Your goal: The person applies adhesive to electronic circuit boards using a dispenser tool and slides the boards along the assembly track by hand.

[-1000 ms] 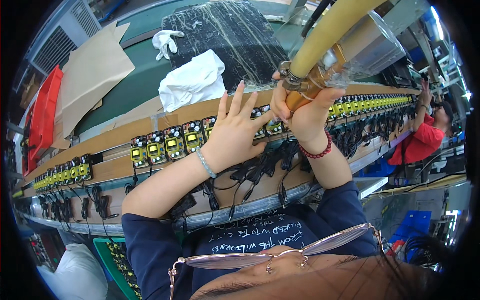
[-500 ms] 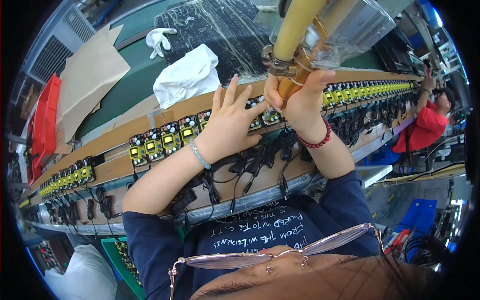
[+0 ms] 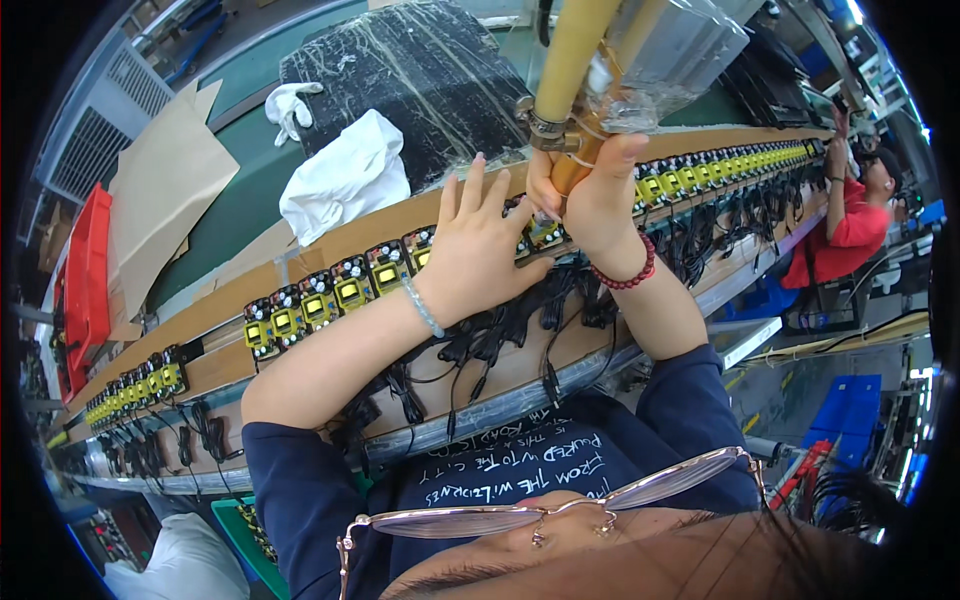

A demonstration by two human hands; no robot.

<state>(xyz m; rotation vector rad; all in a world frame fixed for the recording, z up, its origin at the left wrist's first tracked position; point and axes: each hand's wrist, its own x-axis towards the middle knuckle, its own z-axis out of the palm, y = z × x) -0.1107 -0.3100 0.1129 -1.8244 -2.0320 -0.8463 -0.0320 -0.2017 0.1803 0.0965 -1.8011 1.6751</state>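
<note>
My right hand (image 3: pixel 598 200) is wrapped round an amber dispensing tube (image 3: pixel 573 168), its thumb raised along one side. A metal clamp (image 3: pixel 546 128) joins the tube to a thick yellow pipe (image 3: pixel 578 60). The narrow tip points down at a small circuit board (image 3: pixel 546 235) in a long row. Beside it, my left hand (image 3: pixel 478 250) lies over the row with fingers spread and holds nothing; its fingertips hide some boards. To its left are more boards (image 3: pixel 352 288) with yellow transformers. Black cables (image 3: pixel 500 345) hang from them toward me.
A white cloth (image 3: pixel 345 175), a crumpled white glove (image 3: pixel 291 110) and a streaked black slab (image 3: pixel 400 75) lie beyond the row. Brown cardboard (image 3: pixel 175 190) and a red tray (image 3: pixel 86 290) are at left. A person in red (image 3: pixel 850 235) is at the far right.
My left hand has shifted rightward along the boards, closer to the tube's tip. The cloth and slab appear further left as the view shifts. My right hand keeps its hold on the tube.
</note>
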